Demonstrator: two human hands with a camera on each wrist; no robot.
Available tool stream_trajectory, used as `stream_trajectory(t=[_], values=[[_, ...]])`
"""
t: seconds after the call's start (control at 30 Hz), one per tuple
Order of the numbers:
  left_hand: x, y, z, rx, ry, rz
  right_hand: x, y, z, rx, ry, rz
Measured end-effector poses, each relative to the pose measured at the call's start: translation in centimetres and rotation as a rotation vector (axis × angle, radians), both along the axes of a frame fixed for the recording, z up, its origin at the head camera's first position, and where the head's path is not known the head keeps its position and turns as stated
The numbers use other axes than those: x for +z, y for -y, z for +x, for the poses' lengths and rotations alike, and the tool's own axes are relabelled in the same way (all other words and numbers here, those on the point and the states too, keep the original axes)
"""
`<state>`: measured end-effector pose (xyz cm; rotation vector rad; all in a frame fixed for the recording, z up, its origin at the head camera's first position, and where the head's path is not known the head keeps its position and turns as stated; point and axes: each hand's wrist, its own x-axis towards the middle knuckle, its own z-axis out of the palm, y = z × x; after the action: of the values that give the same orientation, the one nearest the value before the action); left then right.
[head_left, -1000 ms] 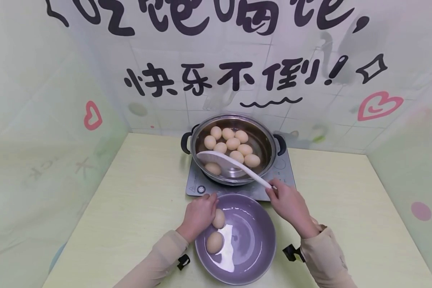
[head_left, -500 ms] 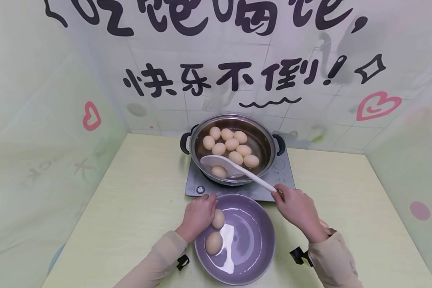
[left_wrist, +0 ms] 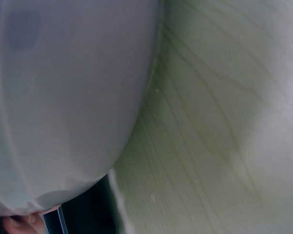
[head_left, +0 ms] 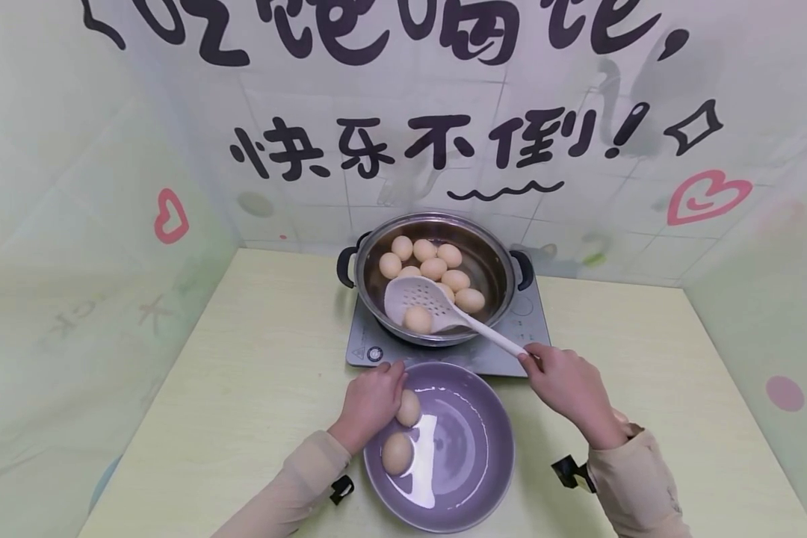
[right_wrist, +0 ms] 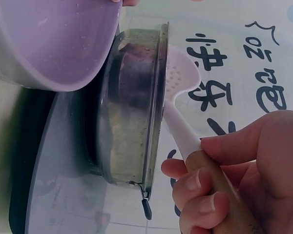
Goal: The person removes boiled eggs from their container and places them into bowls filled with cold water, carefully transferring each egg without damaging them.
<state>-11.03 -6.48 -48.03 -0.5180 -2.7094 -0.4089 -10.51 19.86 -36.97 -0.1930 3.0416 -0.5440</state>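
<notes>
My right hand [head_left: 568, 385] grips the wooden handle [right_wrist: 212, 183] of a white slotted spoon [head_left: 410, 295]. The spoon's perforated head is over the near left part of a steel pot [head_left: 491, 261], with one egg [head_left: 417, 320] lying on it. Several more eggs [head_left: 434, 269] sit in the pot behind the spoon, some partly hidden by it. At the upper left rim of a purple bowl [head_left: 471, 463], my left hand [head_left: 370, 402] holds the edge, its fingertips [left_wrist: 27, 224] showing by the bowl's side in the left wrist view. Two eggs, one [head_left: 397, 453] nearer me, lie inside the bowl.
The pot stands on a flat grey induction cooker [head_left: 366, 347], with black side handles [head_left: 347, 267] sticking out left and right. The bowl is right in front of the cooker. A printed wall sheet [head_left: 296, 209] encloses the pale wooden table [head_left: 242, 373] behind and at both sides.
The slotted spoon has turned from edge-on to face up, with the egg now on its head. My right hand has moved right and slightly lower. The left hand and bowl stay put.
</notes>
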Motion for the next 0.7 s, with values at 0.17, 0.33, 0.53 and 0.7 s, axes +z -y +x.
stream_trajectory(t=[0.17,0.33,0.53,0.7], values=[[0.02,-0.01,-0.01,-0.002,-0.001,-0.003,0.18,-0.14,-0.25,0.011,0.026,0.002],[0.03,0.0,0.03,-0.001,-0.007,-0.003,0.3,-0.3,-0.52,0.026,0.06,0.001],[0.02,0.01,0.03,0.0,-0.005,-0.006,0.4,-0.4,-0.72,0.043,0.095,-0.021],[-0.01,0.02,0.03,0.001,-0.015,-0.007,0.65,-0.42,-0.96,0.045,0.122,-0.024]])
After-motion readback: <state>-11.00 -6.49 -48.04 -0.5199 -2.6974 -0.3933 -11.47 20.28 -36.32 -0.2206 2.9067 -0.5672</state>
